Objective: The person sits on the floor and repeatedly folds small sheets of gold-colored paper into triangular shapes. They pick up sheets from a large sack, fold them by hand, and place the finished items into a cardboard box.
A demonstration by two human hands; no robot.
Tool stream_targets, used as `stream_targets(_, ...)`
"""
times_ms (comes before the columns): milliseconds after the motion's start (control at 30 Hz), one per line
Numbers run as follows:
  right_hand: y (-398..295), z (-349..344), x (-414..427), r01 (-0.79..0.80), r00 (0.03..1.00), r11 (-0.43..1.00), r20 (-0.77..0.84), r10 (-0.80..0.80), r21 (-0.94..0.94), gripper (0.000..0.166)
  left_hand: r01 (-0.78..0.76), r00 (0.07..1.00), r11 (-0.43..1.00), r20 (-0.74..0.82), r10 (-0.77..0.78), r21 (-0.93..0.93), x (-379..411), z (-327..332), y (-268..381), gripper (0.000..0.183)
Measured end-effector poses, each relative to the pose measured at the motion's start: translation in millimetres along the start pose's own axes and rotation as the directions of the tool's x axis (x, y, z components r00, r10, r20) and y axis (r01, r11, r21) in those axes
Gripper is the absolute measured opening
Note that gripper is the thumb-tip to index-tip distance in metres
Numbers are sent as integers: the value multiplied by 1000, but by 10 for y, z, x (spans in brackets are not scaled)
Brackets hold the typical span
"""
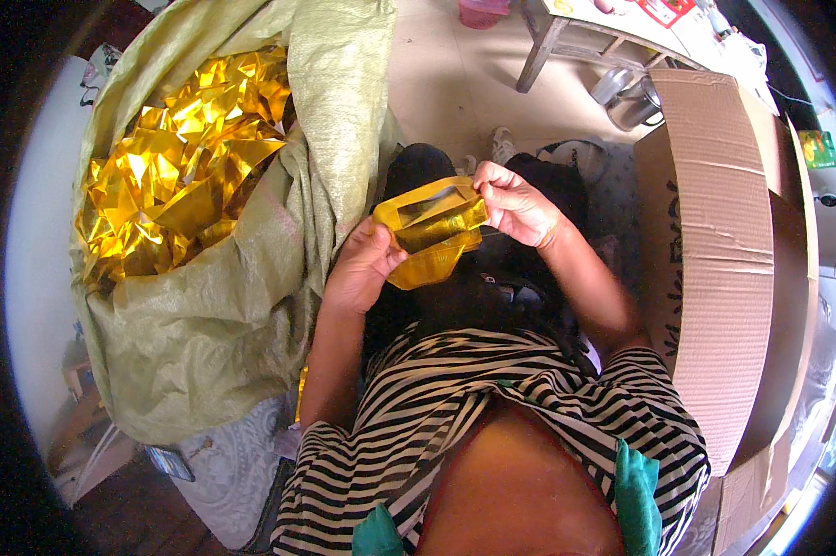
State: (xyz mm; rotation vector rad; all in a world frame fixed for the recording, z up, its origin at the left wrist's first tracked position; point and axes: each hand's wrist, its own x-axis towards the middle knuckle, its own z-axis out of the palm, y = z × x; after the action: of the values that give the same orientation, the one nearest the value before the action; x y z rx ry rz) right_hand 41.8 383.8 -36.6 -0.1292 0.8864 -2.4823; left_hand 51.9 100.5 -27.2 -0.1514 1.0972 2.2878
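Observation:
Between my two hands, above the lap, is a folded piece of shiny gold foil paper [435,215] with an open, box-like hollow on its upper side. My left hand [369,264] pinches its left end between thumb and fingers. The right end is pinched by my right hand [515,203]. More gold foil paper [428,267] hangs just below the folded piece; whether the two are joined, I cannot tell. To the left, a pale green woven sack [209,347] gapes, with a heap of folded gold foil pieces [181,167] inside it.
A large open cardboard box [723,278] stands close on the right. Beyond it are a metal jug [636,104] and a wooden-legged table [543,52]. A pink tub [484,12] is on the floor at the top. A phone [170,463] lies at the lower left, beside patterned grey fabric [230,472].

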Motion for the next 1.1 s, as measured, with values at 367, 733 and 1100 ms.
stream_targets(367, -632, 453, 82, 446, 871, 844, -73, -486, -298, 15, -227, 961, 718, 34, 273, 657, -25, 54, 33, 41)
stream_targets(733, -248, 853, 500, 249, 941, 118, 211, -266, -961, 36, -139, 963, 66, 119, 241, 988, -130, -68, -61, 47)
stream_targets(1100, 417, 383, -10, 192, 942, -430, 288, -171, -882, 28, -342, 845, -44, 327, 423, 939, -137, -94, -153, 26)
